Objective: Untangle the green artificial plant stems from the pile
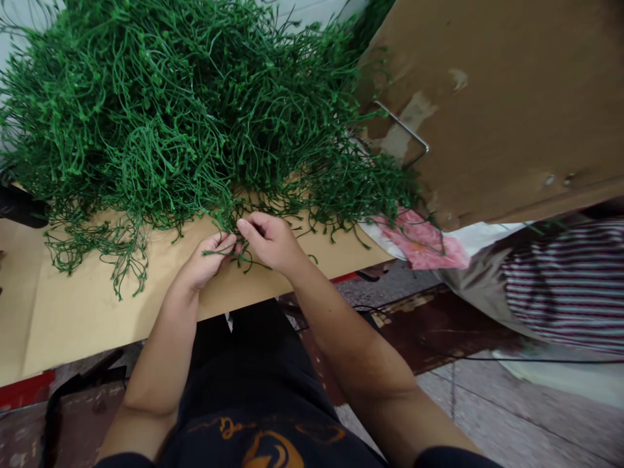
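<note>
A large heap of thin green plastic stems [166, 110] with small tips covers the back of the cardboard-covered table [170, 286]. At the heap's front edge, my left hand [210, 259] is closed on a green stem [218, 251], whose end sticks out past the thumb. Just to its right, my right hand [270, 240] has its thumb and index finger pinched together. Whatever lies between those fingertips is too small to make out. More green strands hang below and between both hands.
At the right stands a big cardboard sheet [507, 117] with a bent metal wire [402, 127]. Below it are a pink flowered cloth [424, 244] and a striped cloth [570, 286]. A black object [22, 207] sits at the left edge.
</note>
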Motion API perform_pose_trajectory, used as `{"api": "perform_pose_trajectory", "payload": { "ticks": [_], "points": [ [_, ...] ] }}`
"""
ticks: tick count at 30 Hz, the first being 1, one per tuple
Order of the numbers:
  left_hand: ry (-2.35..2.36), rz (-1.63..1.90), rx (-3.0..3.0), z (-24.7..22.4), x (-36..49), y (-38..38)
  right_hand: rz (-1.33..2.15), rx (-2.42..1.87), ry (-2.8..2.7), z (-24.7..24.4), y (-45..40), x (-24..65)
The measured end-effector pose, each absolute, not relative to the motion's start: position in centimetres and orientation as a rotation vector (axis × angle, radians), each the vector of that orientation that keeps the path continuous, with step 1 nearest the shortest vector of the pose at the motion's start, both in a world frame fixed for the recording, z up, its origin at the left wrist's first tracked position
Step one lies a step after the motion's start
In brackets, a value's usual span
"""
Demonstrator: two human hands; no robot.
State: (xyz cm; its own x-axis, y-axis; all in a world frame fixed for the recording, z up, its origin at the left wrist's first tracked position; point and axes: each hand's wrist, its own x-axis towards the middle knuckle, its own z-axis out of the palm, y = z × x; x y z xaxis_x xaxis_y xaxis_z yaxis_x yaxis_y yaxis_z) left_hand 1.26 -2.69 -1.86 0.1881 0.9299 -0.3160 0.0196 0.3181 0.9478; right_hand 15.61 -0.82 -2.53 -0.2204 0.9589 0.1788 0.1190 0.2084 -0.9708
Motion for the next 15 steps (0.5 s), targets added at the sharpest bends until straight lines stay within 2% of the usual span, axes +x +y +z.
{"api": "perform_pose_trajectory", "payload": {
  "ticks": [3,7,15],
  "points": [
    [1.142,0.943,0.989,-2.2,1.1,-2.7,1.385,-0.911,-1.558,-1.7,-1.3,15.5],
    [1.011,1.041,0.875,-2.1,1.3,-3.1,1.778,-0.753,-1.240,-1.2,-1.8,14.8],
    [0.774,1.245,0.769,-1.0,1.7,-3.3,1.822,-0.692,-0.816,-0.8,-1.5,14.0]
  ]
}}
